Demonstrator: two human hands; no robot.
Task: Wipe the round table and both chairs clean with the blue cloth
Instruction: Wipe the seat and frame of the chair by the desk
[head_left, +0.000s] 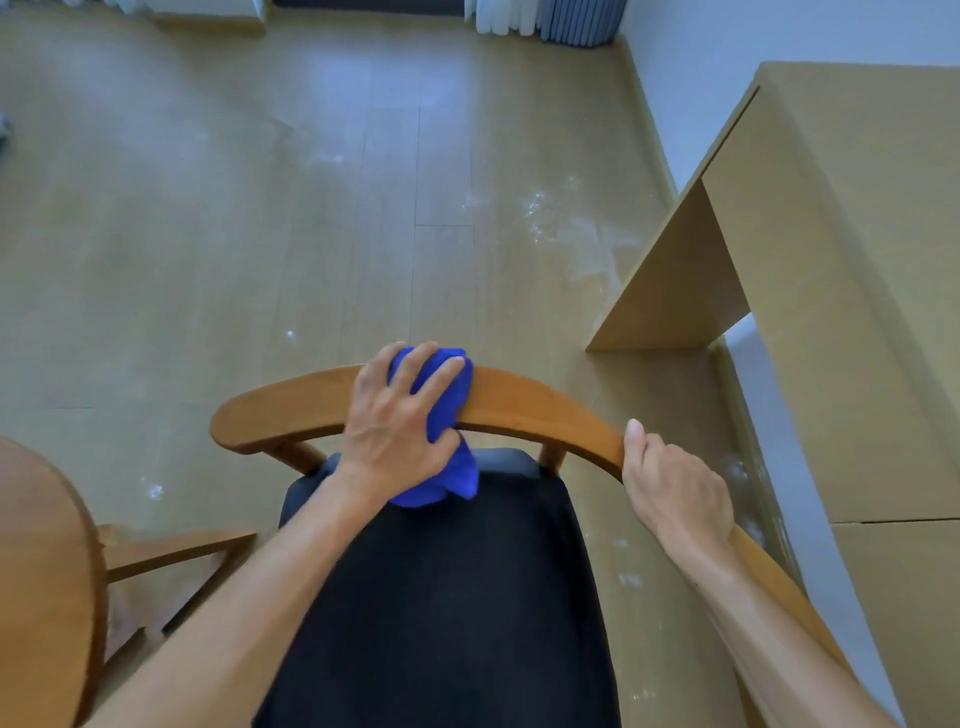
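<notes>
A wooden chair with a curved backrest rail (524, 402) and a black seat cushion (447, 597) stands right below me. My left hand (397, 421) grips the bunched blue cloth (447, 395) and presses it over the middle of the rail, with a tail of cloth hanging down toward the seat. My right hand (670, 486) grips the rail's right end, thumb on top. The round wooden table (47, 571) shows only as an edge at the lower left.
A light wooden desk (841, 270) stands close on the right against the white wall. The wood-look floor (260, 208) ahead carries white dust smears. Part of the table's base or a second chair frame (176, 551) sits at the lower left.
</notes>
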